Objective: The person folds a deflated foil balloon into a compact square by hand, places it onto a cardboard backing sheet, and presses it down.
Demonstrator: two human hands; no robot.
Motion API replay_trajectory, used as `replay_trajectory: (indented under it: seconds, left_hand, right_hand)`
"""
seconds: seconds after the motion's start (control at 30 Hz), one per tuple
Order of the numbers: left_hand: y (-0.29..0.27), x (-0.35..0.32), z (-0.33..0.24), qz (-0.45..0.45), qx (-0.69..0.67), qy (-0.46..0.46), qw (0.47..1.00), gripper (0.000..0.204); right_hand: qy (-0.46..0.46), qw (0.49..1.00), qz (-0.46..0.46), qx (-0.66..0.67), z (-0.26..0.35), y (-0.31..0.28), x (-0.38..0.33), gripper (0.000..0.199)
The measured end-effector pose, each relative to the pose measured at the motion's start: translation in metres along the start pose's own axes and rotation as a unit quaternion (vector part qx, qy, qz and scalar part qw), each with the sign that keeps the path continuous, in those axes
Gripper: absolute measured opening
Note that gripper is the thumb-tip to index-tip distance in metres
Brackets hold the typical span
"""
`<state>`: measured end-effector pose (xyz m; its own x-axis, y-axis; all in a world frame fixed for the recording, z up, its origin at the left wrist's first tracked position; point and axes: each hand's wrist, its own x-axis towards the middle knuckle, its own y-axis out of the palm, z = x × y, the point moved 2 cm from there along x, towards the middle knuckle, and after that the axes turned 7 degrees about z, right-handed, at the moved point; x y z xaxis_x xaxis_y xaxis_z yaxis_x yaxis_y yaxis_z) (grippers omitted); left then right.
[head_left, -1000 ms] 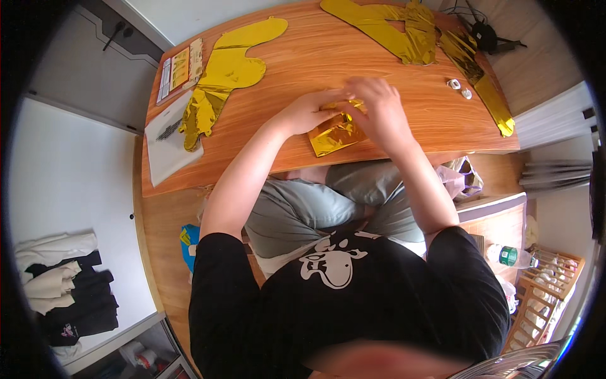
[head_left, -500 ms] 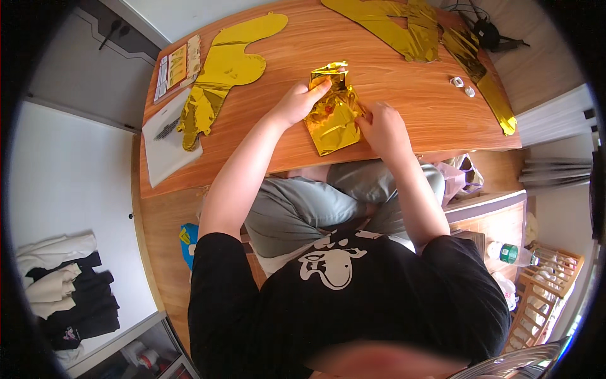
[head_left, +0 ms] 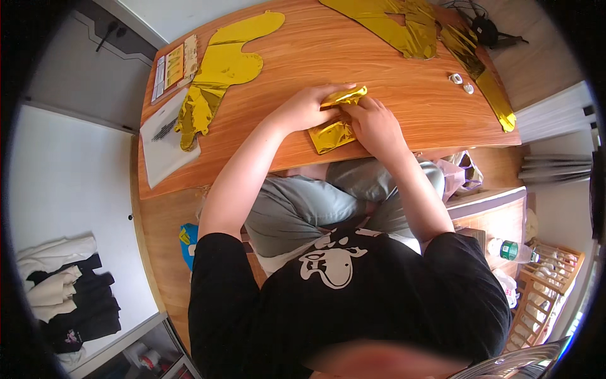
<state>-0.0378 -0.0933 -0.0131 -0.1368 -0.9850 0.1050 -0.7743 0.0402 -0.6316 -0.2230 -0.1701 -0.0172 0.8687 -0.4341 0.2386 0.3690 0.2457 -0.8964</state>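
Note:
Close to the table's front edge lies a folded gold foil balloon (head_left: 331,136), shiny and creased. My left hand (head_left: 302,110) is closed on its far part, fingers laid over the foil. Opposite it, my right hand (head_left: 377,127) pinches the same balloon at its right side, fingertips near those of the left. A raised fold of foil shows between the two hands, and much of the middle is covered by my fingers. On the table's left lies another flat gold foil balloon (head_left: 237,63), rounded at its far end and crumpled at its near end.
More gold foil (head_left: 416,39) lies at the far right, with a strip (head_left: 489,88) along the right edge. Nearby are two small white pieces (head_left: 455,78) and a black corded device (head_left: 485,28). A printed card (head_left: 172,71) and clear plastic bag (head_left: 158,151) lie left.
My right hand has moved up and left over the foil, nearer the left hand. The balloon's far part is now folded toward me, making it shorter.

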Motion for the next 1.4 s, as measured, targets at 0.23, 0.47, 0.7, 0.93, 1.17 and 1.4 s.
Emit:
replay_trajectory:
  seconds: [0.23, 0.47, 0.7, 0.93, 1.17, 1.4]
  left_hand:
    - [0.004, 0.003, 0.008, 0.016, -0.003, 0.01, 1.0, 0.06]
    - [0.006, 0.004, 0.009, 0.007, 0.02, 0.017, 1.0, 0.061]
    - [0.007, 0.003, 0.003, 0.006, 0.064, 0.021, 0.998, 0.068]
    - [0.005, 0.004, 0.0, 0.028, 0.05, 0.01, 0.998, 0.069]
    - [0.005, 0.003, 0.004, 0.041, 0.074, 0.083, 0.993, 0.066]
    - [0.011, 0.004, 0.012, 0.063, 0.117, 0.088, 0.987, 0.052]
  right_hand:
    - [0.07, 0.983, -0.061, 0.156, -0.004, -0.016, -0.028, 0.037]
    - [0.106, 0.979, -0.072, 0.158, -0.013, -0.013, -0.043, 0.038]
    - [0.079, 0.982, -0.091, 0.148, -0.017, -0.012, -0.05, 0.027]
    - [0.002, 0.99, -0.133, 0.051, -0.016, -0.009, -0.051, 0.021]
    - [-0.016, 0.996, -0.085, -0.02, -0.012, -0.011, -0.054, 0.02]
    - [-0.038, 0.998, -0.057, 0.001, -0.003, -0.022, -0.057, 0.023]
